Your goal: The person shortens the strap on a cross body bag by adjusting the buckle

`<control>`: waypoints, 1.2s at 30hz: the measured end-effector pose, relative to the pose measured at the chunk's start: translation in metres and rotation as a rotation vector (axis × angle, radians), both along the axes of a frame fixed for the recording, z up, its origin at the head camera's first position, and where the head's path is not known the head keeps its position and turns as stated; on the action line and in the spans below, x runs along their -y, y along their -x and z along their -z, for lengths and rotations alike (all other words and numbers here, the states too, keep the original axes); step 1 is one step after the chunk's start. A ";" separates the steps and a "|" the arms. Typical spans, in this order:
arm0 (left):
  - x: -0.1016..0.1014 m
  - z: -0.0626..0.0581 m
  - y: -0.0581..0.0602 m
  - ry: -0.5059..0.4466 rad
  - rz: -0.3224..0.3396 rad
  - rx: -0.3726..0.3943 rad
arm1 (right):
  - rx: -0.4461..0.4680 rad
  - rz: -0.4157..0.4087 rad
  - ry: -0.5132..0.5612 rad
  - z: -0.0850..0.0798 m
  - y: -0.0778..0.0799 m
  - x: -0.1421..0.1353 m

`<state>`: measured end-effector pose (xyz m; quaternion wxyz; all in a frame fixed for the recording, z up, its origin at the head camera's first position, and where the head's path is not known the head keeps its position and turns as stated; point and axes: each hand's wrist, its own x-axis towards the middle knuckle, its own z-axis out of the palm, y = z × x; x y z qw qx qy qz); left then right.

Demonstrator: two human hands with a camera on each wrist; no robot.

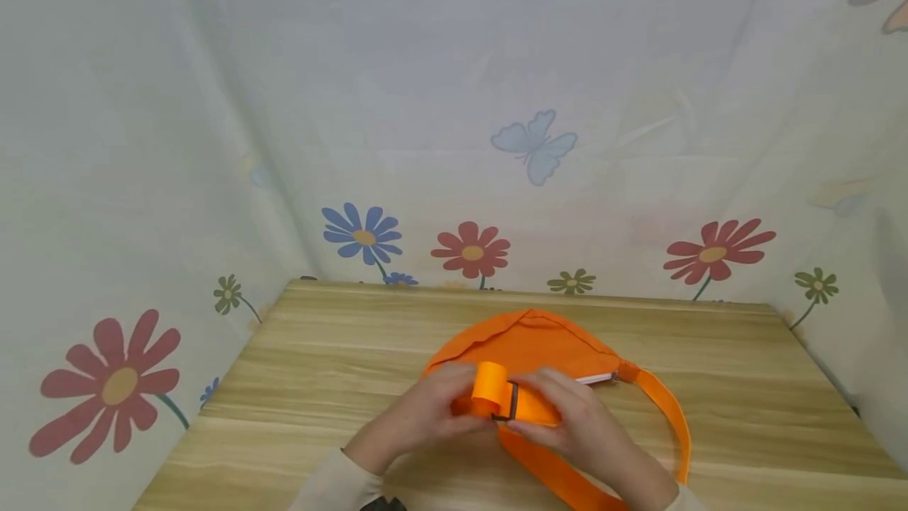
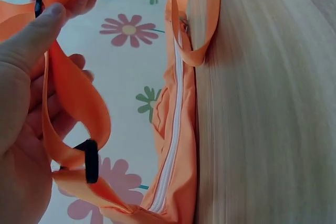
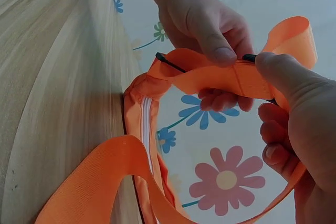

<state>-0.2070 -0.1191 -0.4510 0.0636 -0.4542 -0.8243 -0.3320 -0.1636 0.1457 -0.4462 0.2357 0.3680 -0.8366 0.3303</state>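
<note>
An orange waist bag (image 1: pixel 528 341) with a white zipper (image 3: pixel 146 124) lies on the table, its orange strap (image 1: pixel 667 400) looping toward the front. My left hand (image 1: pixel 433 408) pinches the strap between thumb and fingers. At a black slider buckle (image 1: pixel 513 400), my right hand (image 1: pixel 585 424) grips the strap too, its thumb against the buckle's end in the right wrist view. Between the hands a short loop of strap (image 1: pixel 489 383) stands up. A second black buckle (image 2: pixel 91 161) sits on the strap close to the bag's end. Parts of the strap are hidden behind fingers.
The wood-grain table (image 1: pixel 326 345) spreads around the bag. A pale cloth backdrop (image 1: pixel 426 101) printed with flowers and a butterfly rises along the back and sides. Part of a black object (image 1: pixel 383 504) shows by the left sleeve.
</note>
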 end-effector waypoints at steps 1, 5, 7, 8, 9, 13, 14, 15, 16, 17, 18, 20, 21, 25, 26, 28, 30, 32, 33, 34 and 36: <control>0.001 0.000 0.000 0.004 -0.005 -0.010 | -0.009 0.000 -0.003 0.000 0.000 -0.001; 0.003 0.000 -0.001 0.026 -0.039 0.006 | -0.030 -0.002 0.005 0.000 0.002 -0.004; 0.005 -0.001 -0.002 0.043 -0.072 0.030 | -0.040 -0.012 0.020 0.000 0.003 -0.005; 0.007 -0.002 -0.003 0.049 -0.090 0.041 | -0.047 -0.019 0.028 -0.001 0.004 -0.006; 0.008 -0.002 -0.004 0.058 -0.107 0.036 | -0.054 -0.027 0.036 -0.001 0.004 -0.007; 0.017 -0.004 -0.005 0.077 -0.152 0.027 | -0.085 -0.050 0.055 -0.002 0.006 -0.010; 0.020 -0.004 -0.005 0.077 -0.154 0.012 | -0.089 -0.051 0.060 -0.003 0.007 -0.011; 0.022 -0.004 -0.004 0.076 -0.157 -0.001 | -0.092 -0.050 0.065 -0.003 0.007 -0.012; 0.026 -0.005 -0.004 0.073 -0.162 -0.012 | -0.090 -0.051 0.070 -0.003 0.007 -0.014; 0.029 -0.005 -0.004 0.068 -0.163 -0.032 | -0.088 -0.049 0.075 -0.004 0.007 -0.015; 0.033 -0.004 -0.004 0.060 -0.164 -0.050 | -0.081 -0.053 0.081 -0.004 0.008 -0.016; 0.041 -0.004 -0.003 0.044 -0.169 -0.083 | -0.066 -0.062 0.093 -0.005 0.008 -0.018; 0.045 -0.003 -0.003 0.036 -0.171 -0.091 | -0.062 -0.068 0.096 -0.006 0.008 -0.019; 0.060 0.000 -0.002 0.030 -0.189 -0.119 | -0.062 -0.095 0.103 -0.006 0.010 -0.021; 0.063 0.001 -0.002 0.032 -0.194 -0.119 | -0.068 -0.099 0.102 -0.006 0.010 -0.021; 0.070 0.001 -0.002 0.035 -0.206 -0.117 | -0.076 -0.107 0.099 -0.006 0.010 -0.021; 0.075 0.000 -0.002 0.043 -0.220 -0.105 | -0.078 -0.108 0.096 -0.005 0.010 -0.021; 0.080 0.000 -0.002 0.053 -0.236 -0.085 | -0.077 -0.109 0.094 -0.005 0.011 -0.021; 0.082 -0.001 -0.002 0.055 -0.242 -0.078 | -0.077 -0.108 0.093 -0.005 0.011 -0.021; 0.084 -0.001 -0.002 0.061 -0.249 -0.073 | -0.074 -0.107 0.094 -0.005 0.011 -0.021; 0.086 0.000 -0.001 0.063 -0.252 -0.068 | -0.073 -0.103 0.094 -0.006 0.011 -0.022</control>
